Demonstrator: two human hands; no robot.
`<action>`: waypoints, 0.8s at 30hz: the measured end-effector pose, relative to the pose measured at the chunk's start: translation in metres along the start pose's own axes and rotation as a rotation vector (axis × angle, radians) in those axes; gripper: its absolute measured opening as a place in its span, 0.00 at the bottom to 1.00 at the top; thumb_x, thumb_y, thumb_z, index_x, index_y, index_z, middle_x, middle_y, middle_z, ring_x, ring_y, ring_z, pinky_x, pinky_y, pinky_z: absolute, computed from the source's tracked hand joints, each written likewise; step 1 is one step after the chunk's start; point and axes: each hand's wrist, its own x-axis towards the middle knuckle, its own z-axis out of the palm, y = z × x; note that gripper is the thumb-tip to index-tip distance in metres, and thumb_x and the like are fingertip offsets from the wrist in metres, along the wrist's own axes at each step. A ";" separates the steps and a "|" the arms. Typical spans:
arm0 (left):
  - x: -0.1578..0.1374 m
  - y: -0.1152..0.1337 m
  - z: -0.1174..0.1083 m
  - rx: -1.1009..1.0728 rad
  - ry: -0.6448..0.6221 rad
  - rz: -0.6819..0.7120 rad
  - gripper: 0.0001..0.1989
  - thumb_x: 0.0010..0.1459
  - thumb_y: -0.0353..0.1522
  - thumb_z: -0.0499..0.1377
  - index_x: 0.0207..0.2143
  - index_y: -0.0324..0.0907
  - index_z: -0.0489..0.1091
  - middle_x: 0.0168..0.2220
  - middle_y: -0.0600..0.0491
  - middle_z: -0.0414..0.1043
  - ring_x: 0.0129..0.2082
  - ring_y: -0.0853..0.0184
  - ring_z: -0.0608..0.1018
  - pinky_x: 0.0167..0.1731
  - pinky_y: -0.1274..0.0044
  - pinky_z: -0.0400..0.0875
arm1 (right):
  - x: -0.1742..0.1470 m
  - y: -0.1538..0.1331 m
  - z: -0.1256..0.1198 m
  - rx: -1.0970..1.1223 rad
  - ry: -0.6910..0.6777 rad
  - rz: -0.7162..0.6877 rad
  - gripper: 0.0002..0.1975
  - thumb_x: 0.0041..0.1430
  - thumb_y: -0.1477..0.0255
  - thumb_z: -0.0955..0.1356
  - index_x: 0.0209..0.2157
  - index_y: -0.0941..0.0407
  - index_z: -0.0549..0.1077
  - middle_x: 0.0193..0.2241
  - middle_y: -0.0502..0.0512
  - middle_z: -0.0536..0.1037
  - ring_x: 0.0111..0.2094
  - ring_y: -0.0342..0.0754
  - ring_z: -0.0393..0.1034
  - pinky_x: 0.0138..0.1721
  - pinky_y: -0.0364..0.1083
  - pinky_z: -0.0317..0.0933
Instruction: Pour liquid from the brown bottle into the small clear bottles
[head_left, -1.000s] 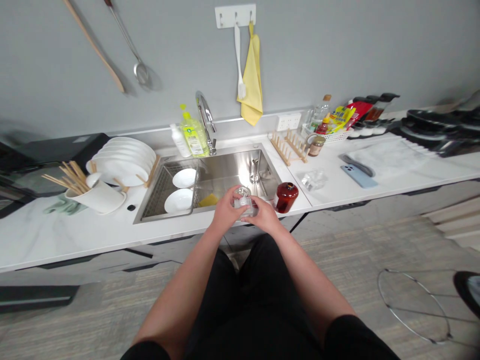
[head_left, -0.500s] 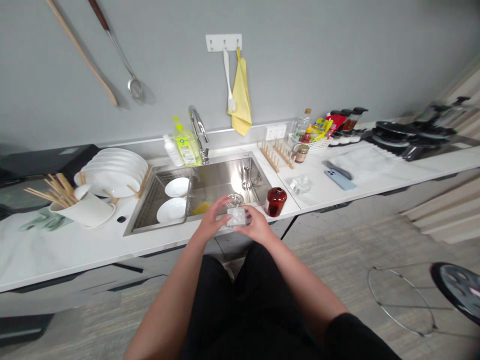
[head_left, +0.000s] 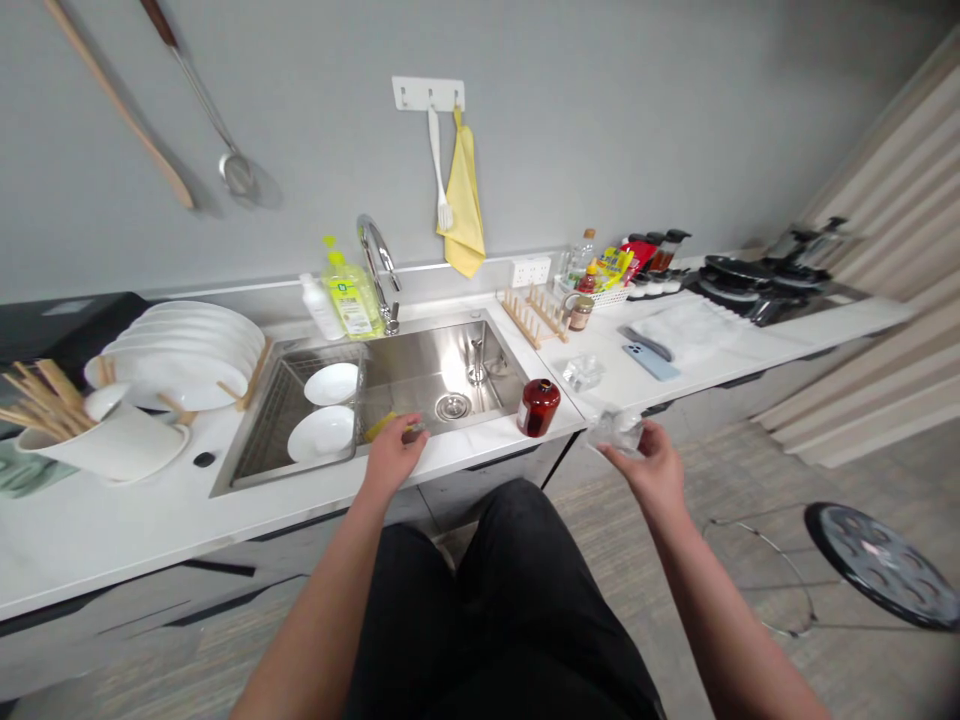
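Note:
In my right hand [head_left: 651,462] is a see-through, glass-like piece [head_left: 616,432], held out past the counter's front edge; its exact kind is hard to make out. A similar clear glass-like piece [head_left: 583,372] lies on the counter just behind it. My left hand [head_left: 396,455] is at the front rim of the steel sink [head_left: 420,360], its fingers curled together. Something small may be at those fingertips, too indistinct to name. Close by inside the sink is a yellow sponge-like item [head_left: 379,425], partly hidden by the left hand. Between both hands, an amber bottle [head_left: 538,408] stands on the counter.
White bowls [head_left: 322,433] sit in a rack at the sink's left, below the faucet [head_left: 379,265]. Plates [head_left: 180,350] and a utensil holder [head_left: 112,440] stand farther left. A wooden rack [head_left: 534,318], phone [head_left: 651,360] and white cloth [head_left: 694,330] are at right; a stool [head_left: 885,565] is behind.
My hands have moved apart from around the clear piece. The right hand has carried it rightward beyond the amber bottle; the left has shifted left to the sink rim. The view has turned slightly right.

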 end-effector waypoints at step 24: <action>-0.002 0.003 -0.002 -0.004 0.000 -0.053 0.12 0.64 0.33 0.67 0.49 0.47 0.83 0.53 0.46 0.88 0.50 0.53 0.89 0.59 0.59 0.84 | 0.126 0.030 0.111 -0.432 0.064 0.208 0.46 0.51 0.44 0.82 0.62 0.55 0.70 0.55 0.73 0.84 0.57 0.72 0.79 0.65 0.66 0.67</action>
